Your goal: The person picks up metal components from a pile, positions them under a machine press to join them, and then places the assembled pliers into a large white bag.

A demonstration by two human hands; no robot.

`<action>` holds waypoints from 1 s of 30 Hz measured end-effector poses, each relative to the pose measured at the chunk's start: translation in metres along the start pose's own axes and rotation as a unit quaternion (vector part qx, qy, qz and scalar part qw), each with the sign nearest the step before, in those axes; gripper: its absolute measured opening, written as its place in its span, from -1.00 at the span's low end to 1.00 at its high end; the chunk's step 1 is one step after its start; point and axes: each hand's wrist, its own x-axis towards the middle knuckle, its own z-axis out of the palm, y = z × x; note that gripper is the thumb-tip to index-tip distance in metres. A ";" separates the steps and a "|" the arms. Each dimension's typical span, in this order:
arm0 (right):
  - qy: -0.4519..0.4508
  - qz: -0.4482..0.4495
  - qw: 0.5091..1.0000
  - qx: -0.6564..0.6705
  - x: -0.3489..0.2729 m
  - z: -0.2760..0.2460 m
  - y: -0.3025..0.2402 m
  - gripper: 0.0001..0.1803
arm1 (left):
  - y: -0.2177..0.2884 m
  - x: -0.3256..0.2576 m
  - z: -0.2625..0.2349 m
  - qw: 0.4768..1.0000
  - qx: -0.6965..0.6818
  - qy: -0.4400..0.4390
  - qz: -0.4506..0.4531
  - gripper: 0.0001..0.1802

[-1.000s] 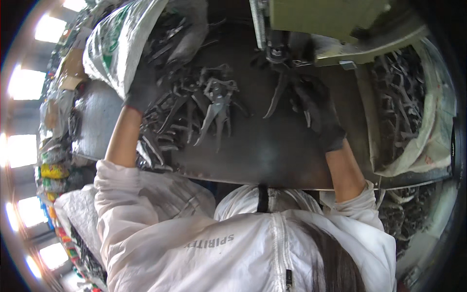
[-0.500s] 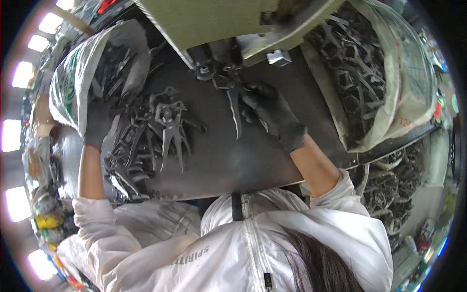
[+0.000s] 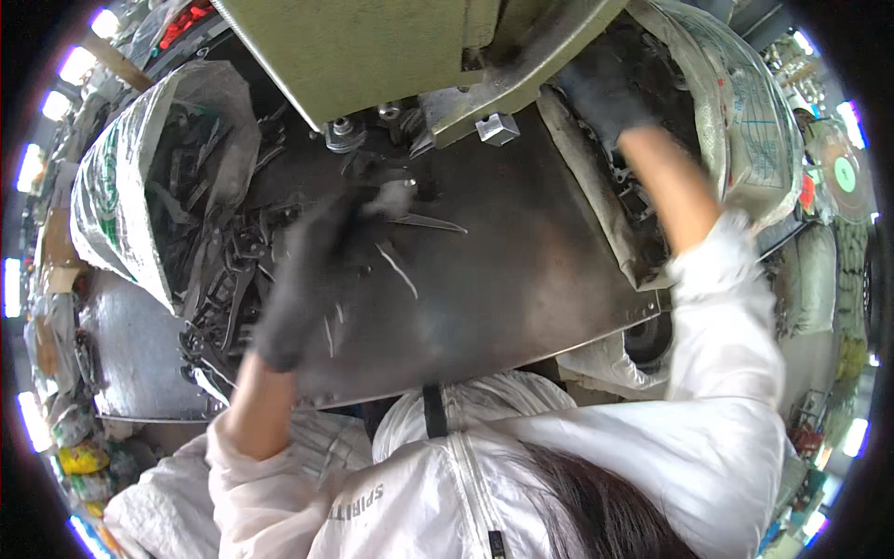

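Note:
My left hand [image 3: 321,256], in a dark glove, is blurred over the middle left of the metal table, its fingers near the underside of the machine. Metal pliers [image 3: 430,223] jut from beyond its fingertips and seem to be in its grip; the fingers are smeared. Beside and partly under this hand lies a pile of similar dark pliers [image 3: 240,279]. My right hand [image 3: 605,102], also gloved, reaches into the right sack [image 3: 591,196] among dark metal parts. Motion blur hides its fingers, so whether it holds anything does not show.
A green-grey machine [image 3: 372,56] overhangs the far side of the table [image 3: 503,307]. A small metal block [image 3: 497,129] sits at its lower edge. On the left, a white plastic sack [image 3: 121,196] lies open with metal parts inside. The table's front edge runs close to my body.
My left hand has gone from the left sack and pile toward the machine. My right hand has left the handle under the machine and moved into the right sack. The view has shifted slightly.

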 end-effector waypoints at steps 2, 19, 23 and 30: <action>0.141 -0.044 0.941 -0.304 0.042 -0.018 0.037 -0.30 | -0.024 -0.003 0.055 0.989 -0.146 -0.020 0.019 -0.58; -0.095 -0.237 0.749 -0.611 0.020 -0.051 0.004 -0.49 | -0.079 -0.001 0.034 0.953 -0.212 0.011 -0.216 -0.59; -0.223 -0.264 0.605 -0.717 -0.012 -0.004 0.028 -0.44 | -0.060 0.003 0.038 0.949 -0.170 -0.005 -0.264 -0.53; -0.178 -0.372 0.667 -0.621 -0.003 -0.009 0.035 -0.57 | -0.050 0.002 0.033 0.948 -0.227 0.016 -0.224 -0.54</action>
